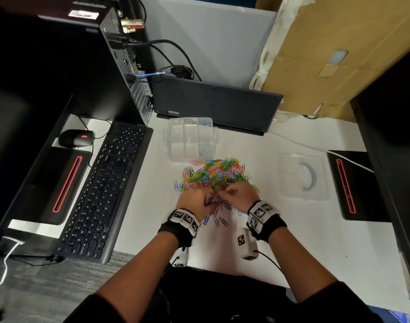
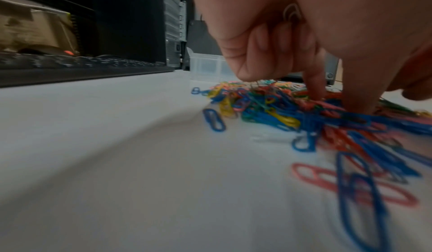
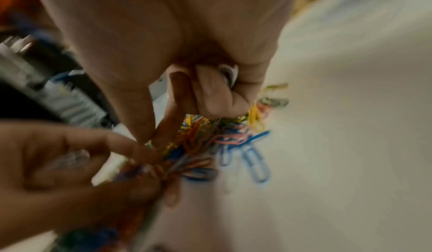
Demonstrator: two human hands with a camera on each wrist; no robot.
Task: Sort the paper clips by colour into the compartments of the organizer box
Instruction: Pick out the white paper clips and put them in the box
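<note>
A heap of mixed coloured paper clips [image 1: 213, 173] lies on the white desk, with loose blue clips [image 1: 219, 221] nearer me. Behind it stands the clear organizer box [image 1: 190, 136], with pale clips in its near right compartment [image 1: 206, 148]. My left hand [image 1: 192, 201] is at the heap's near edge, holding a red bunch [image 1: 211, 198]; its curled fingers [image 2: 264, 43] keep a white clip [image 2: 292, 14]. My right hand [image 1: 240, 192] meets it; thumb and forefinger [image 3: 153, 138] pinch into the tangle, and the curled outer fingers hold a white clip [image 3: 230, 75].
A keyboard [image 1: 101, 192] and mouse [image 1: 76, 137] lie to the left beside a computer tower [image 1: 127, 66]. A dark flat device [image 1: 215, 106] stands behind the box. To the right lie a clear lid [image 1: 301, 176] and a black monitor base [image 1: 353, 185]; cardboard [image 1: 339, 54] rises at the back.
</note>
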